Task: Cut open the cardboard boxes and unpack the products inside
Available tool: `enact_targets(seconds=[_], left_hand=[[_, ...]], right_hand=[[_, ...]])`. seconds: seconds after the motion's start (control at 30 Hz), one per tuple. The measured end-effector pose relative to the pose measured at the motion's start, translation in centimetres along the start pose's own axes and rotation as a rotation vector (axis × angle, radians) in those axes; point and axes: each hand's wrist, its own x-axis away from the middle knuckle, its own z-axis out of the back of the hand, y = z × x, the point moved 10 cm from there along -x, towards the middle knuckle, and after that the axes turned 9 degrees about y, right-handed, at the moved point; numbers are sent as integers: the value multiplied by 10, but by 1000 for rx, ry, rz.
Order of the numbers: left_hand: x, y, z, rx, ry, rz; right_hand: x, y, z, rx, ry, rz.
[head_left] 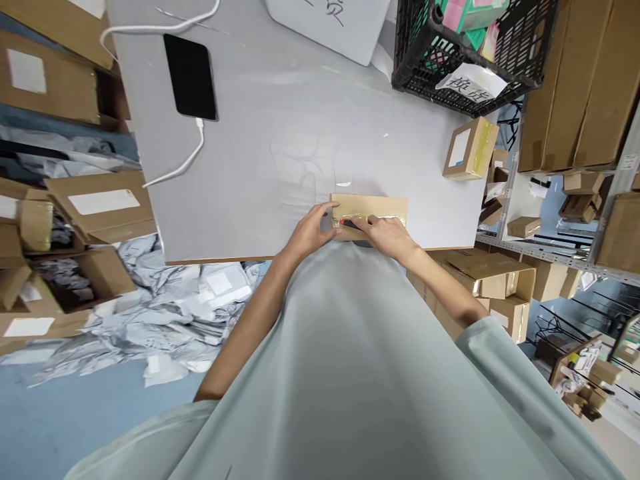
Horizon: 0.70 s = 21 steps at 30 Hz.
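Note:
A small cardboard box (370, 203) with clear tape along its top lies at the table's front edge, close against my body. My left hand (311, 232) grips its left end, with thumb and fingers on opposite sides. Over the box, my right hand (387, 235) is closed on a slim black box cutter (351, 225) with a red tip, which lies along the taped seam and points toward my left hand. My right fingers hide part of this tool, so its blade cannot be made out.
On the grey table (240, 193) are a black phone (190, 77), a white cable (183, 163), a taped carton (470, 148) and a black crate (470, 63) with coloured packages. Opened boxes (107, 207) and crumpled grey bags (165, 313) lie left; shelving (540, 238) stands right.

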Motion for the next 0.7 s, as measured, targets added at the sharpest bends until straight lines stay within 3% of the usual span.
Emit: enact_targets(seconds=[0.47,0.7], left_hand=[[-3,-5,-2,4,-20,30],[-1,-8,-1,-18,-20,84]], right_hand=[[-11,-9,13,66,-76,16],[-17,-9,12,70,-55,3]])
